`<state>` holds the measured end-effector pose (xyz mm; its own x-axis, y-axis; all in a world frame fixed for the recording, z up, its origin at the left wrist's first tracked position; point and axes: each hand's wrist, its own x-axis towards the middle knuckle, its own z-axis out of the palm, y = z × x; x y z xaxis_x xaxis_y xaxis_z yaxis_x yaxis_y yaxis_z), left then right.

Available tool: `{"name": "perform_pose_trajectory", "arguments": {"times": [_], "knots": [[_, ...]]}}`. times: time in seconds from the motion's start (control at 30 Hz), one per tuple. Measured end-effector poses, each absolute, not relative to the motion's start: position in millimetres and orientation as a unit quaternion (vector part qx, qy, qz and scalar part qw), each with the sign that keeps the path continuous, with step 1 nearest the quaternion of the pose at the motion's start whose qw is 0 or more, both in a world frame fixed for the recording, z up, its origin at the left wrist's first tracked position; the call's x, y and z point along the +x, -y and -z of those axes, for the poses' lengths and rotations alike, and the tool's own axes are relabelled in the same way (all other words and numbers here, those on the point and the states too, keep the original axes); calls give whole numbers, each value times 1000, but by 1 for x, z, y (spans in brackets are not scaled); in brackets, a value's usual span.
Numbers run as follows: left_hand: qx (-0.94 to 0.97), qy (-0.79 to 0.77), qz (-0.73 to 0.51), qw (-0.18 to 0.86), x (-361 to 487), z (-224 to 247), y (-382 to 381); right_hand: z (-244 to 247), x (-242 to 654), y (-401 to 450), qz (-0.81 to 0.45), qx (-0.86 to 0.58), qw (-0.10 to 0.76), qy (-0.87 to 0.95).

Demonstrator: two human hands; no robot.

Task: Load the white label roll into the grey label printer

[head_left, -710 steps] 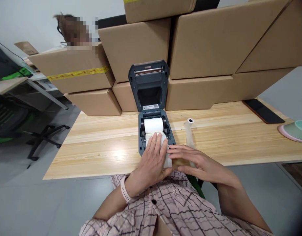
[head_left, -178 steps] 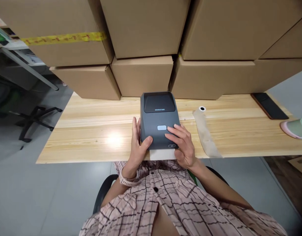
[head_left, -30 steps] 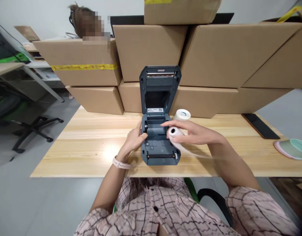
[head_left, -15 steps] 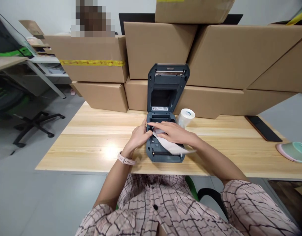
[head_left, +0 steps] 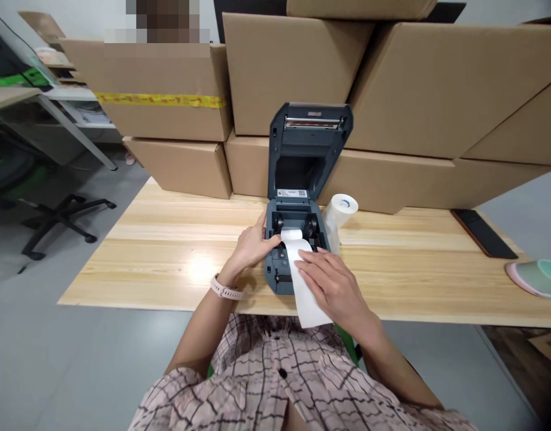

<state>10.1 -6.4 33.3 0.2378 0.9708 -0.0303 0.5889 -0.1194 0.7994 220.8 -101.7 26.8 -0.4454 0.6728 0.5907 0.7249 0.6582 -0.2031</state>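
A dark grey label printer (head_left: 275,263) stands on the table with its lid (head_left: 311,143) raised. From a small roll between its black holders, a white paper strip (head_left: 305,293) runs forward over the printer's front edge. My left hand (head_left: 254,244) rests against the printer's left side, fingers spread, thumb at the rim near the roll. My right hand (head_left: 333,284) lies on the strip's right side with its fingers stretched out, palm down. Behind the printer's right side is a white roll (head_left: 342,206) with a loose end hanging down.
Cardboard boxes (head_left: 293,72) are stacked along the back of the wooden table (head_left: 167,251). A black phone-like object (head_left: 484,233) and a green and pink container (head_left: 540,277) are at the right. A person's head, blurred, shows behind the boxes at upper left.
My right hand has moved from over the roll compartment toward the front right. The paper strip now extends forward past the printer's edge, and the roll inside is uncovered. The view has shifted slightly.
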Motion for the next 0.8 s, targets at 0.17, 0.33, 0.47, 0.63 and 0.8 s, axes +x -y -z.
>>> {"name": "perform_pose_trajectory", "arguments": {"times": [0.17,0.33,0.47,0.63,0.8], "knots": [[698,-566,-256,354,11,-34,6,-29,199,109,51,-416,330,846],[697,-569,-253,356,10,-34,6,-25,192,120,57,-429,311,846],[701,-566,-254,351,9,-33,5,-23,190,125,52,-432,300,849],[698,-557,-265,364,9,-29,4,-24,190,126,59,-438,296,847],[698,-553,-265,369,8,-26,4,-24,188,126,46,-448,289,845]]}}
